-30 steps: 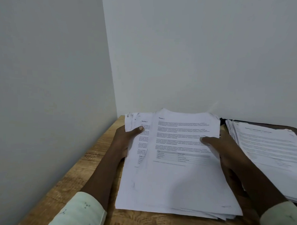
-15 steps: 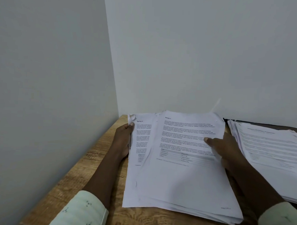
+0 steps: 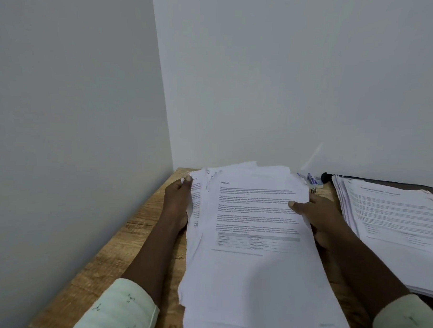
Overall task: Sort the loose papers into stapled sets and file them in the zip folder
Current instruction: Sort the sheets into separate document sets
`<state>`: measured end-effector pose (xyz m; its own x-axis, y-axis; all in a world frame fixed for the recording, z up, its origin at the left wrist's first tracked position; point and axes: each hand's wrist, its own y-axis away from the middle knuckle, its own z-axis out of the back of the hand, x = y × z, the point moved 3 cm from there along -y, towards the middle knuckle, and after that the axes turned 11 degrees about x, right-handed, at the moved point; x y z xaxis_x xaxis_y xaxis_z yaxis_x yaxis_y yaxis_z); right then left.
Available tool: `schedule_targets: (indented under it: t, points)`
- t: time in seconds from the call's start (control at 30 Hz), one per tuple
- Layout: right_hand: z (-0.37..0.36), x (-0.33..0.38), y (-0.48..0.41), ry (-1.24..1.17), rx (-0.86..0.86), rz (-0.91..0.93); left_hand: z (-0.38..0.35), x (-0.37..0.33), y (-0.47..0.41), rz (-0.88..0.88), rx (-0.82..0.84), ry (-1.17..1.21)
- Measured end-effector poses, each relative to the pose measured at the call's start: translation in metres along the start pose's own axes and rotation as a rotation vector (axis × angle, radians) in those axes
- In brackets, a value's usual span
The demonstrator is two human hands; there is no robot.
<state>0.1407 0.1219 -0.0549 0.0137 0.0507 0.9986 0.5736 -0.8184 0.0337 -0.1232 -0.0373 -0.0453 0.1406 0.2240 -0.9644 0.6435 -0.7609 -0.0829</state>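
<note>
A thick stack of loose printed papers (image 3: pixel 250 277) lies on the wooden table in front of me. My left hand (image 3: pixel 177 204) grips its upper left edge, thumb on top of the sheets. My right hand (image 3: pixel 317 215) holds the upper right edge, thumb pressed on the top page. A second pile of papers (image 3: pixel 394 226) rests at the right on a dark zip folder (image 3: pixel 408 185), of which only the far edge shows. A small stapler (image 3: pixel 314 181) lies behind the main stack, partly hidden by it.
The wooden table (image 3: pixel 122 254) fits into a corner between two plain white walls. Its left edge runs along the left wall. Bare wood shows to the left of the stack.
The stack has shifted rightward and its sheets are squared closer together. My left hand slid up along the left edge to the top corner. The stapler now shows behind the stack.
</note>
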Motion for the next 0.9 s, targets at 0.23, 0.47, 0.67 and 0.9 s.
schedule_targets:
  t: [0.23,0.47,0.67,0.9]
  points:
    - [0.013,0.001,0.001,0.042,-0.245,0.110,0.011,0.001,-0.004,-0.023,0.006,0.006]
    - [0.009,0.005,0.008,0.032,-0.237,0.152,0.012,-0.001,-0.005,-0.054,0.073,0.038]
    - [0.008,0.005,0.007,0.009,-0.206,0.145,0.014,-0.002,-0.006,-0.152,0.005,-0.222]
    - [0.007,0.001,0.002,-0.072,-0.149,0.082,-0.010,-0.018,-0.002,-0.305,0.011,-0.481]
